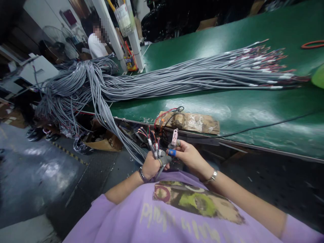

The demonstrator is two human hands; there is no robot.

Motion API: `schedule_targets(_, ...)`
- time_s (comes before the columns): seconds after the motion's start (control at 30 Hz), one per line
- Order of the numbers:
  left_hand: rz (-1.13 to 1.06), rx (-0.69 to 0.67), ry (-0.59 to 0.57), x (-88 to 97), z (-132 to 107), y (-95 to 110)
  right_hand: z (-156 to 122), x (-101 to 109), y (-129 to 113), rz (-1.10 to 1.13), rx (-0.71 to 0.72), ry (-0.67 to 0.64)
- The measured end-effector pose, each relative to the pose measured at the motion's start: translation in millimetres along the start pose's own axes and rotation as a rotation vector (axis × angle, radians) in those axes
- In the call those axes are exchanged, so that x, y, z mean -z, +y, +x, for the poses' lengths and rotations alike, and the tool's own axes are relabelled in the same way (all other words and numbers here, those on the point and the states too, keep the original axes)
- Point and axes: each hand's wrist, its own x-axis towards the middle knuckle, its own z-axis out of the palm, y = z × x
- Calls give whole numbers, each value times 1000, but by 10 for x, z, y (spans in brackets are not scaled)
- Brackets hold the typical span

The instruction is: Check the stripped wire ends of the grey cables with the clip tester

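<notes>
Near my body, my left hand (151, 166) is closed round a bunch of grey cables (156, 150). Their stripped ends fan out upward, showing thin coloured wires (143, 133) and white wrapping. My right hand (189, 155) is pinched just beside the bunch, with blue tape round one digit and a grey covering on another. What lies between its fingertips is too small to make out. A flat pinkish-white strip with a hole (174, 136) stands up right by those fingertips; I cannot tell whether they touch it. More cable runs from my left hand to the pile.
A long bundle of grey cables (162, 81) lies across the green table (253, 111). A wooden block (199, 123) with wires sits at its front edge. A black cord (268, 125) crosses rightward. A white post (135, 44), a cardboard box (103, 140) and a seated person (97, 45) are leftward.
</notes>
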Motion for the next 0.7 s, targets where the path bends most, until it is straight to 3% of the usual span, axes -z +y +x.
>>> schedule_targets(0.2,-2,-30,66,-29,-20,7,17,-24,40,24,9,62)
schedule_targets(0.43,-149,29,102,-29,-33,121,0,104,50,184,-72,-43)
schedule_targets(0.7,-276,90,-63,2,38,206,140,122,-46,237,-72,-76)
